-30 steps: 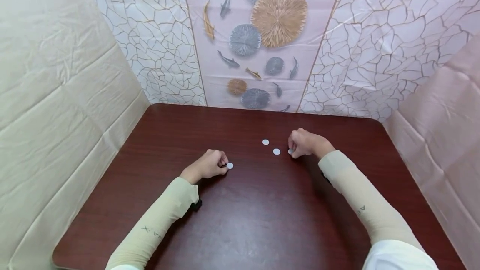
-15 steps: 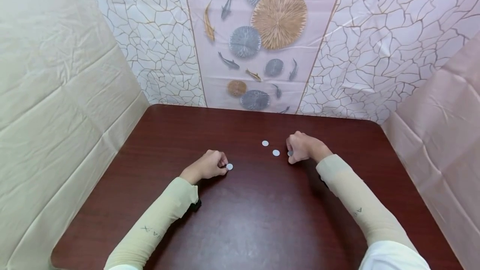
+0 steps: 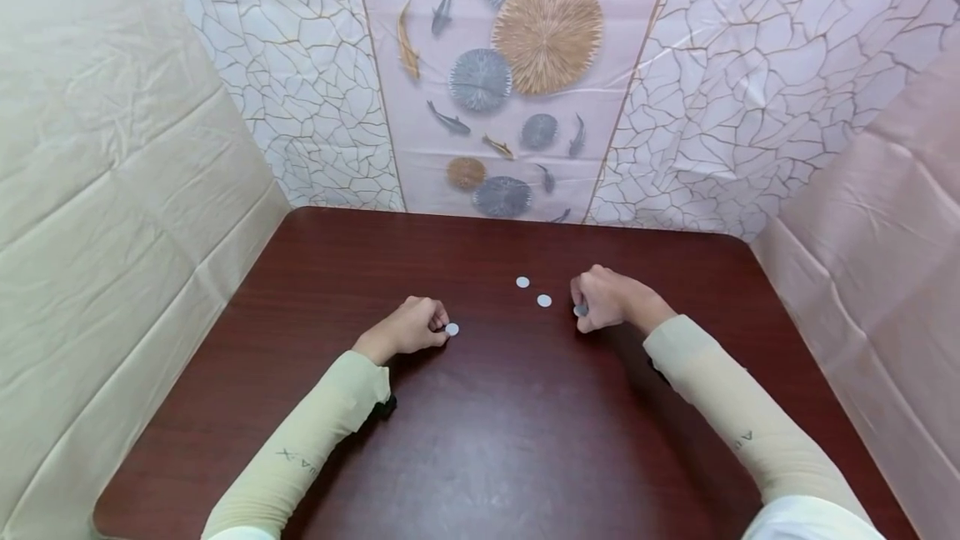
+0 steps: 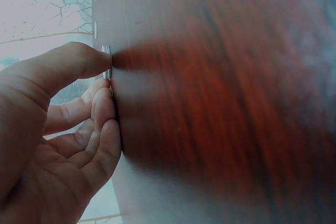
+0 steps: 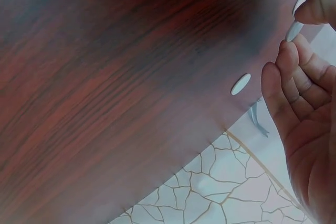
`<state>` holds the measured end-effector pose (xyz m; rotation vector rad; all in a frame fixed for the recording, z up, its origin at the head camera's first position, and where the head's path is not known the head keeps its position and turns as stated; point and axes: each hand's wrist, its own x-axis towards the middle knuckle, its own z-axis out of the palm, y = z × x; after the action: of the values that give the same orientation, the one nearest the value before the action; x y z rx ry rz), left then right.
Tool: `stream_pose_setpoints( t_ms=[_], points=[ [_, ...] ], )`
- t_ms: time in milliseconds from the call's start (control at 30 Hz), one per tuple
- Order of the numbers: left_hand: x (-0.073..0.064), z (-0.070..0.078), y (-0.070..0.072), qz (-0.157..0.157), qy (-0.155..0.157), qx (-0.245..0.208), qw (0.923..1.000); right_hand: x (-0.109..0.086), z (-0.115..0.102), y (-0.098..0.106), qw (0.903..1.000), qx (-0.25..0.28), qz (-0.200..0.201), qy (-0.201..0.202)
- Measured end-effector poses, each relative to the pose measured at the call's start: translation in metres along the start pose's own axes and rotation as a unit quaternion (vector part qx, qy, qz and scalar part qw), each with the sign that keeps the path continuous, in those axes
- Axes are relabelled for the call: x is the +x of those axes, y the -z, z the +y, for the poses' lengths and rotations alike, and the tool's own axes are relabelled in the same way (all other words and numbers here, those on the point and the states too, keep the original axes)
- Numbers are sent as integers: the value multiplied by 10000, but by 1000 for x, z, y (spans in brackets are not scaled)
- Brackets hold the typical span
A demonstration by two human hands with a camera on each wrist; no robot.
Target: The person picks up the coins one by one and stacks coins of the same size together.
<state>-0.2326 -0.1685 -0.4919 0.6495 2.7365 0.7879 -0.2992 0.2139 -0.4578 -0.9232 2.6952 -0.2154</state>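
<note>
Brown table [image 3: 465,440]: left hand [image 3: 405,328] pinches one disc [image 3: 452,330] at two loose discs' [image 3: 544,301] nine o'clock, right hand [image 3: 607,298] another [image 3: 579,311] at three.

Our right hand [image 3: 609,300] has drawn its pinched disc [image 3: 581,310] slightly towards us, widening the gap to the nearest loose disc [image 3: 544,301] left of that grip.

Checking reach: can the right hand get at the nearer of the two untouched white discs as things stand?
Probably yes: the nearer disc lies on the table beside the right hand, with nothing visible between them. That hand seems to pinch another disc, so it may need to release that first.
</note>
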Motion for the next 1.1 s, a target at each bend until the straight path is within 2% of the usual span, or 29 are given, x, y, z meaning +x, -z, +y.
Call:
stream_pose_setpoints(
  t_ms=[267, 600, 1000, 1100],
  points=[
    [0, -2, 0, 42, -40, 1, 10000, -17, -5, 0, 9998, 43, 60, 162],
    [2, 0, -1, 82, -96, 53, 9999, -31, -10, -8, 9997, 151, 92, 163],
    [1, -2, -2, 189, -108, 23, 9998, -31, -6, -21, 9993, 211, 39, 319],
    [1, 0, -1, 182, -131, -43, 9997, -32, -4, -20, 9993, 316, -33, 207]
  ],
)
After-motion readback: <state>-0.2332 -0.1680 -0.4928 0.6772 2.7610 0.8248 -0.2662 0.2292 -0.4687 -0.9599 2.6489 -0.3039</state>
